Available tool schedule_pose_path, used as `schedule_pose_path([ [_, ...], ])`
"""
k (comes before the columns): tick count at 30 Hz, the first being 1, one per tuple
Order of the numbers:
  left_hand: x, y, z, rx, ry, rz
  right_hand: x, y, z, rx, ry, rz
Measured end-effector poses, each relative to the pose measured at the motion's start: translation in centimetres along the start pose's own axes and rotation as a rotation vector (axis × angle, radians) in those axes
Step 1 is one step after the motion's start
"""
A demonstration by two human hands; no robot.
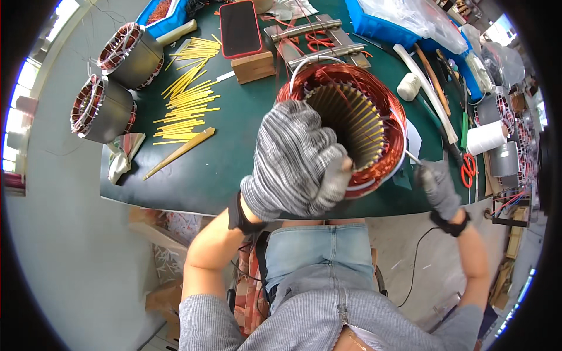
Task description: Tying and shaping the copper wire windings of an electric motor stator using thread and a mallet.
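Note:
A motor stator (393,117) with thick red-brown copper windings stands on the green table, its slotted bore lined with yellow strips. My left hand (298,158), in a grey striped glove, is closed on the near left side of the winding ring and hides that part. White cord (361,187) runs around parts of the ring and out past its right side. To the right of the stator, my gloved right hand (439,188) is closed at the end of this cord. Motion blurs its fingers somewhat.
Yellow strips (186,111) and a pointed wooden stick (180,153) lie left. Two wound stators (105,108) stand beyond them. A phone (240,28) rests on a wooden block (253,67). Red-handled scissors (468,171), white thread (487,137) and a mallet (408,86) are right.

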State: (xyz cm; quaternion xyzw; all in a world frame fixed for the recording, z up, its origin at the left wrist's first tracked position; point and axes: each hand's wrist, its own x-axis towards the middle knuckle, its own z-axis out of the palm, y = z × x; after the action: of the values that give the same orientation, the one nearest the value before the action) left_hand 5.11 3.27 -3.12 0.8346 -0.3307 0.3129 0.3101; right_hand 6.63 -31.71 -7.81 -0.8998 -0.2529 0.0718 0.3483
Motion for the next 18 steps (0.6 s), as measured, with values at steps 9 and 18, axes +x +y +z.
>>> schedule_pose_path([
  [9, 0.1, 1.9, 0.8, 0.173, 0.174, 0.206, 1.5, 0.2, 1.8, 0.013, 0.267, -0.171],
  [18, 0.7, 6.7, 7.4, 0.822, 0.190, 0.016, -4.9, -2.9, -8.2, 0.048, 0.218, 0.070],
])
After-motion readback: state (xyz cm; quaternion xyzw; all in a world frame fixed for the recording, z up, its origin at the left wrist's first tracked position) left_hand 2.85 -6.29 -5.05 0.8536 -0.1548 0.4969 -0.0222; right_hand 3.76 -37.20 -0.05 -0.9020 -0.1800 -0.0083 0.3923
